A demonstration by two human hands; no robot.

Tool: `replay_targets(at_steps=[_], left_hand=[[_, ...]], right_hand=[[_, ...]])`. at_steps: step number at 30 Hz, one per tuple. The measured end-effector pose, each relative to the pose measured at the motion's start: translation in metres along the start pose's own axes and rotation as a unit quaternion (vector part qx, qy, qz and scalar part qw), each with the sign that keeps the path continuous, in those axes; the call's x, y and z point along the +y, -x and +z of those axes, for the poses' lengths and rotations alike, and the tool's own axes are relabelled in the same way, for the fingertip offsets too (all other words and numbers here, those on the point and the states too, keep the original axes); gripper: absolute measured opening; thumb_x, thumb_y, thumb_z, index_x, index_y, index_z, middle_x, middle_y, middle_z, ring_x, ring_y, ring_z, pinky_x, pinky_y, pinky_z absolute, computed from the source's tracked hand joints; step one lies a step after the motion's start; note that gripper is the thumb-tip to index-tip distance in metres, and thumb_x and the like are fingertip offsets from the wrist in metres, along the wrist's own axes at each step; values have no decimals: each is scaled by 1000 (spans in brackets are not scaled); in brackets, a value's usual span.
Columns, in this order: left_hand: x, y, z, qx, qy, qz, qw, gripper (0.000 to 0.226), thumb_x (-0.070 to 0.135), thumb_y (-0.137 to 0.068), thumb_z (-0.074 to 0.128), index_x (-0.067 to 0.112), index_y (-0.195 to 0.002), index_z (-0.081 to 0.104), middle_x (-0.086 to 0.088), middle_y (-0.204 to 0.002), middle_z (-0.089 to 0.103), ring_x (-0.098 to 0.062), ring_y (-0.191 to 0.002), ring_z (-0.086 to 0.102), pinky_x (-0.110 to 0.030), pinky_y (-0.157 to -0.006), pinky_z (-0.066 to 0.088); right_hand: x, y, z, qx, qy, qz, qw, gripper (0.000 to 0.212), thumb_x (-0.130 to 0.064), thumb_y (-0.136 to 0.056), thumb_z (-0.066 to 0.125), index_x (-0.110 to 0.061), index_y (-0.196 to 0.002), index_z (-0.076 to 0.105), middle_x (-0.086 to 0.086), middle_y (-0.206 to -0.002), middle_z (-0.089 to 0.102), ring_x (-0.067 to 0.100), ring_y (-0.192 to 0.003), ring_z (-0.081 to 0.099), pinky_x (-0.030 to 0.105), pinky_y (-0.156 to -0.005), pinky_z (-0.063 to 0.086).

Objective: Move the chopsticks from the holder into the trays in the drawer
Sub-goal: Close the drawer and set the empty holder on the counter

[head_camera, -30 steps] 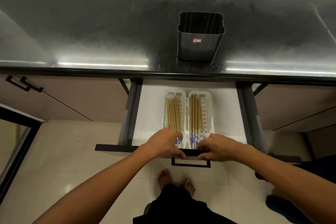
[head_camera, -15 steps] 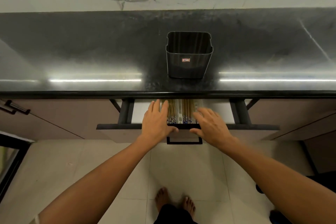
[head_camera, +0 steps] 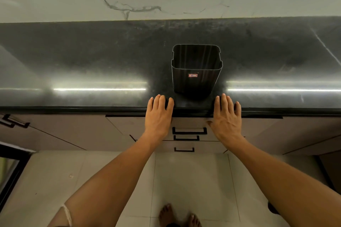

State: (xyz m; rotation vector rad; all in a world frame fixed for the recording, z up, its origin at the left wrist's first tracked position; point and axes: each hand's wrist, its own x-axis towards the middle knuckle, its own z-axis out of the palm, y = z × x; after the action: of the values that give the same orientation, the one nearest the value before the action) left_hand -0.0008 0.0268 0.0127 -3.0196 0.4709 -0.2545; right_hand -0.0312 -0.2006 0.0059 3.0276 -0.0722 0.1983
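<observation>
The dark rectangular chopstick holder (head_camera: 196,72) stands upright on the black countertop (head_camera: 92,61), and I see no chopsticks inside it. Below the counter edge, the top drawer (head_camera: 190,122) is pushed in flush with the cabinet front, so the trays and chopsticks are hidden. My left hand (head_camera: 158,116) lies flat against the drawer front left of its black handle (head_camera: 189,131), fingers reaching over the counter edge. My right hand (head_camera: 226,118) lies flat on the right side the same way. Neither hand holds anything.
Two more drawer handles (head_camera: 184,149) sit below the top one. Cabinet doors flank the drawers, one with a black handle (head_camera: 14,122) at far left. A marble wall rises behind the counter. My bare feet (head_camera: 179,215) stand on pale floor tiles.
The drawer went from wide open with the filled trays showing to fully pushed in. Both hands moved forward with it, from gripping its front to flat palms at the counter edge.
</observation>
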Motion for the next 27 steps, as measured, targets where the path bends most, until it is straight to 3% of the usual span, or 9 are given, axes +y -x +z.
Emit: replay_targets(at_steps=[5,10,19,27], left_hand=[[-6,-8,11,51,-19,24,998,73,26,-64,84,12,-126,47,-15,-119,52,-33,-114,49,-46,-102,41],[-10,-13,16,86,-18,32,996,70,31,-63,84,14,-120,48,-14,-116,50,-31,-109,43,-44,-93,44],[-9,-20,24,107,-7,28,994,73,27,-56,87,16,-115,46,-13,-116,39,-31,-107,41,-46,-91,44],[-11,-21,31,160,4,28,987,67,18,-57,83,17,-113,46,-12,-115,40,-30,-105,43,-46,-88,45]], right_hand=[[4,-14,3,36,-11,1,999,88,-45,-61,84,-6,-130,46,22,-136,46,40,-128,42,57,-107,33],[8,-20,12,63,-6,-9,998,83,-44,-58,85,-8,-123,49,20,-128,49,38,-119,42,55,-101,37],[9,-25,27,143,-21,3,989,63,-22,-62,83,-9,-115,53,18,-121,52,33,-112,41,52,-99,38],[7,-27,32,165,-21,11,986,58,-17,-65,82,-10,-115,53,18,-122,51,33,-113,41,52,-99,37]])
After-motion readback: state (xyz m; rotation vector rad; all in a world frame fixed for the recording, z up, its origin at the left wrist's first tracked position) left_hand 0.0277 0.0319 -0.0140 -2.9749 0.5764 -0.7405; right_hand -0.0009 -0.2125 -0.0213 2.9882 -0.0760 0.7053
